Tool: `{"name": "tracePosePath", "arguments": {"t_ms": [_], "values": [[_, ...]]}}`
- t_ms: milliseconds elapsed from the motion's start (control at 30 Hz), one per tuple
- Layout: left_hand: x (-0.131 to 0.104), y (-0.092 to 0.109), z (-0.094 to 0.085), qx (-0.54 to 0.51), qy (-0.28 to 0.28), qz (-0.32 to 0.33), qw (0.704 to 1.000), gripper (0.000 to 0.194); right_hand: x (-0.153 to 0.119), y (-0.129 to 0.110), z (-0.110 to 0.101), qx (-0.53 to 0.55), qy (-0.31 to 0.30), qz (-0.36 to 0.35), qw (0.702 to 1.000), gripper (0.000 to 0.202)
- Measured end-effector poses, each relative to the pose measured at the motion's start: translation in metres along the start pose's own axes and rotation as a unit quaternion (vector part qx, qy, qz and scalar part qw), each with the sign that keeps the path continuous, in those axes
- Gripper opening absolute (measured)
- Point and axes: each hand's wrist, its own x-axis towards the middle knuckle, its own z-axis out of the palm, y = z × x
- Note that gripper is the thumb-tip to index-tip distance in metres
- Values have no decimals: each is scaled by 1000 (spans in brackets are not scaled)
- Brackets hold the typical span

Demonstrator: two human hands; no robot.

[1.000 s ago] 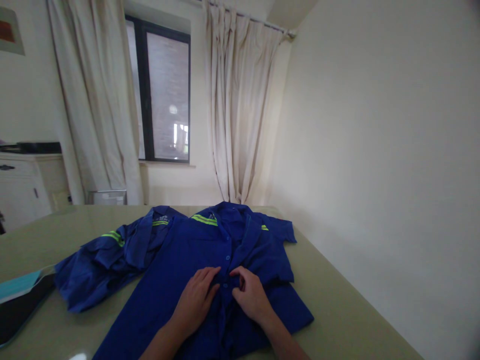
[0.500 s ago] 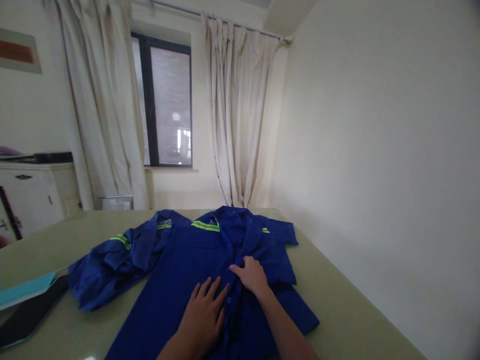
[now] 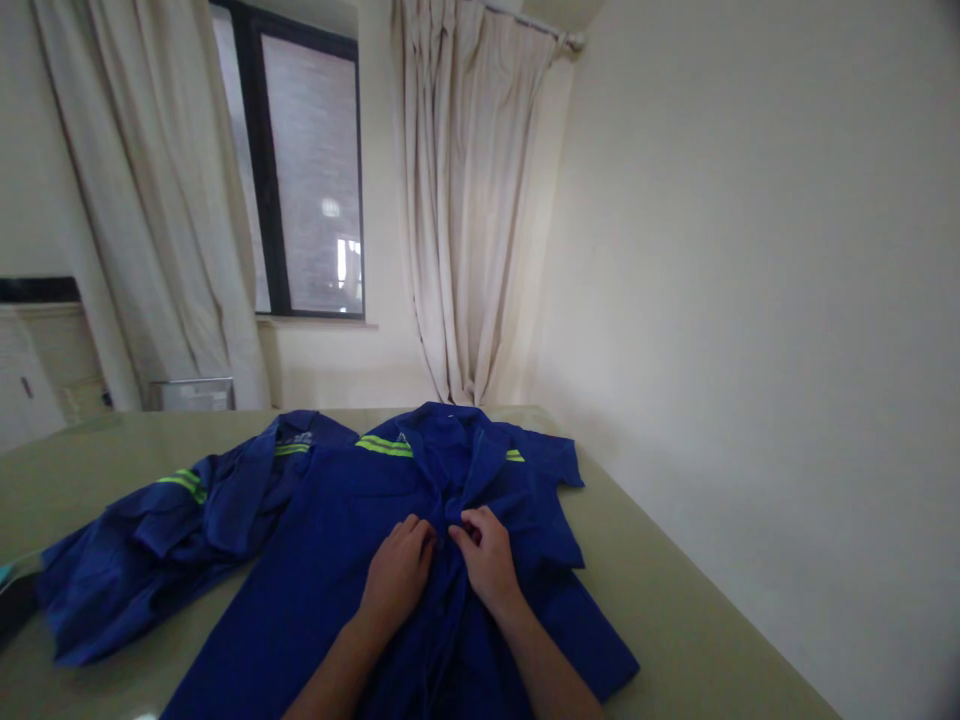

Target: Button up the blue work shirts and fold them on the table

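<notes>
A dark blue shirt (image 3: 337, 540) with yellow-green stripes lies spread on the table, its collar toward the window. My left hand (image 3: 401, 570) is at the front opening, its fingers curled on the left edge of the cloth. Close beside it, my right hand (image 3: 484, 555) pinches the right front edge, thumb and fingers together. Small buttons between the hands are hard to make out. A second blue garment (image 3: 172, 530) with similar stripes lies crumpled left of the shirt and touches it.
The pale green table (image 3: 675, 620) runs along a white wall on the right. A dark flat object (image 3: 16, 606) lies at the left edge. Behind the table are curtains (image 3: 472, 200), a window (image 3: 311, 170) and a cabinet (image 3: 34, 370).
My left hand has moved up the shirt front, and its spread fingers have curled in. The right hand now pinches the cloth near it. The view has turned slightly right and down.
</notes>
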Motion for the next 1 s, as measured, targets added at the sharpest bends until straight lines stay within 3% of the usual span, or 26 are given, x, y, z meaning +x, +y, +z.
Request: {"name": "tracePosePath", "arguments": {"t_ms": [133,300,467,633,867,1000], "values": [[-3,-4,-4,-77,1,8,997,12,3,-13,1,82,-17,43,996,24],[-2,-3,-5,-159,76,13,984,14,5,-15,-3,195,-31,145,970,29],[-3,-5,-4,-187,133,27,973,20,3,-18,-4,190,-32,132,972,28],[-2,-5,-5,-194,125,23,973,21,3,-21,-5,281,-68,188,939,30],[-2,-3,-8,-191,126,12,973,18,3,-33,-8,424,-59,239,872,30],[-3,0,-11,-192,129,2,973,17,1,-42,-9,428,-62,233,871,34]]}}
